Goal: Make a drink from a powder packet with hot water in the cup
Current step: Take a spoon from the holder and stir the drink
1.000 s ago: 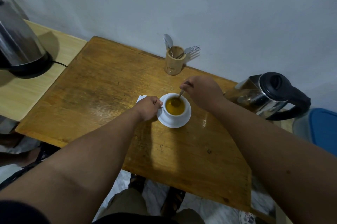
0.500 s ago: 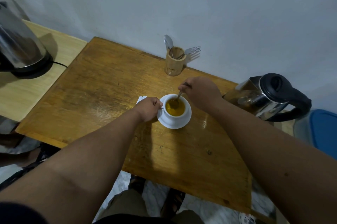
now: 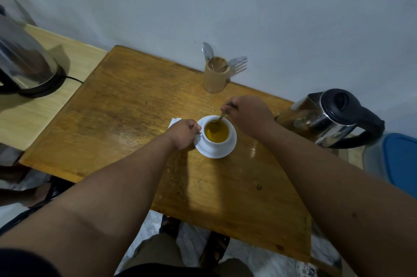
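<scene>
1. Worktop (image 3: 126, 123): wooden, worn and glossy in patches, set against a pale wall.
2. Cup (image 3: 216, 141): white, filled with a yellow-orange drink, standing on a white saucer (image 3: 216, 152) near the middle of the worktop.
3. Left hand (image 3: 184, 133): at the cup's left side, fingers closed around the handle, knuckles upward.
4. Right hand (image 3: 247, 113): above the far right rim of the cup, fingers pinched shut on the upper end of a spoon (image 3: 220, 118).
5. Spoon: metal, tilted, its bowl dipped in the drink, its handle rising towards the right hand.
6. Packet (image 3: 174, 121): a white corner of paper lying flat on the worktop just beyond the left hand; most of it hidden by that hand.
7. Holder (image 3: 215, 78): wooden cylinder, upright near the wall, well behind the cup; holds a second spoon (image 3: 207, 51) and a fork (image 3: 237, 61), both leaning outward.
8. Kettle (image 3: 327, 118): steel body, black lid and handle, at the right edge of the worktop, near the right forearm.
9. Second kettle (image 3: 24, 62): steel, on a black base with a cord, on a paler side table (image 3: 33, 118) to the left.
10. Blue container (image 3: 399, 159): at the far right, beside the kettle, partly out of view.
</scene>
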